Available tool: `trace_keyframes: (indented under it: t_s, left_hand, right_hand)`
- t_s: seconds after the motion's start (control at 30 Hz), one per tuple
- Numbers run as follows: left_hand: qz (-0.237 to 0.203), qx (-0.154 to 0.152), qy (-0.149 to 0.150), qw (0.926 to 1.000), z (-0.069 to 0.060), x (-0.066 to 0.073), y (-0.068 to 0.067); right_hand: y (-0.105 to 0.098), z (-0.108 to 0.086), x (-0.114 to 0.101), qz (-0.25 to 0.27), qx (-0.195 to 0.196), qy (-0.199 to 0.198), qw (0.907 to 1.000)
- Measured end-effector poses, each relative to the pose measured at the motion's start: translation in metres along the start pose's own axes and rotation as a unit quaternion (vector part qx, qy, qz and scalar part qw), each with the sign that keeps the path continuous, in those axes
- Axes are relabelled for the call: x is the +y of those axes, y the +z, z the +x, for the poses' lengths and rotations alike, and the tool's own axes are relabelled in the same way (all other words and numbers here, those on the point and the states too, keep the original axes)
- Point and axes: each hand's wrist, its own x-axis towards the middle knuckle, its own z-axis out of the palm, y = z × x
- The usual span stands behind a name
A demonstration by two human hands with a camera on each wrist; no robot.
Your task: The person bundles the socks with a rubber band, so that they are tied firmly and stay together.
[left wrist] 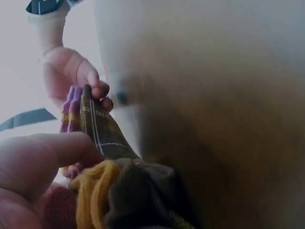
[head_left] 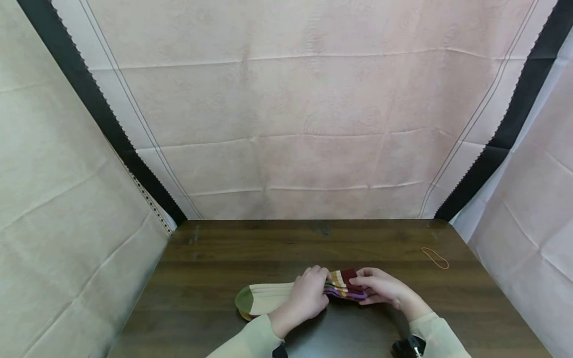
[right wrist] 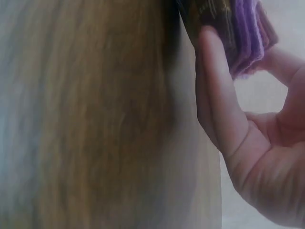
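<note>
A stack of socks [head_left: 270, 296] lies lengthwise across the table, cream with a green toe at the left end. My left hand [head_left: 306, 294] grips the stack around its middle. Opposite it, my right hand [head_left: 380, 287] pinches the cuff end, thumb above and fingers beneath. Maroon, yellow, white and purple bands [head_left: 342, 283] show between the two hands. In the left wrist view, a dark plaid sock [left wrist: 102, 126] lies against the purple cuffs. The right wrist view has purple ribbed cuffs [right wrist: 249, 36] between the thumb and straight fingers [right wrist: 217, 81].
A thin orange-yellow rubber band [head_left: 435, 258] lies on the brown wooden table [head_left: 268, 248], toward the back right. Pale fabric walls [head_left: 313, 124] with black edging rise behind the table and along both sides.
</note>
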Motion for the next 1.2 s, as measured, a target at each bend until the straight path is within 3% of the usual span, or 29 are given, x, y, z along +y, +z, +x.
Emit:
trace_keyframes:
  t_s: [0.13,0.2,0.37,0.47,0.6,0.77,0.97,1.03,1.1,1.2]
  left_hand:
    - [0.039,0.041,0.019,0.9982,0.007,-0.010,-0.004]
    - [0.039,0.050,0.027,0.9976,0.008,-0.014,-0.004]
    - [-0.040,0.017,0.014,0.9989,0.006,-0.019,0.000]
    - [-0.061,0.012,0.008,0.9980,0.005,-0.021,0.002]
    - [-0.041,0.008,0.017,0.9990,0.005,-0.023,0.002]
    - [-0.003,-0.023,0.015,0.9996,0.008,-0.026,0.000]
    - [0.002,-0.049,0.002,0.9988,0.013,-0.028,-0.002]
    - [-0.006,-0.051,0.001,0.9987,0.013,-0.030,-0.002]
    - [-0.020,-0.053,0.001,0.9984,0.013,-0.032,-0.001]
    - [-0.046,-0.055,-0.002,0.9974,0.013,-0.035,-0.002]
  right_hand:
    - [0.005,0.006,-0.003,-0.006,0.008,-0.002,0.9999]
    - [0.006,0.008,-0.004,-0.012,0.015,0.001,0.9998]
    - [0.005,0.008,-0.004,-0.051,0.052,0.010,0.9973]
    - [0.004,0.007,-0.005,-0.081,0.069,0.010,0.9943]
    - [0.004,0.005,-0.007,-0.109,0.081,0.002,0.9908]
    - [-0.004,0.002,-0.013,-0.134,0.094,-0.009,0.9865]
    - [-0.050,-0.008,-0.017,-0.122,0.142,-0.022,0.9821]
    - [-0.073,-0.013,-0.015,-0.126,0.168,-0.032,0.9771]
    - [-0.096,-0.019,-0.011,-0.151,0.204,-0.042,0.9664]
    - [-0.129,-0.028,-0.001,-0.230,0.272,-0.059,0.9326]
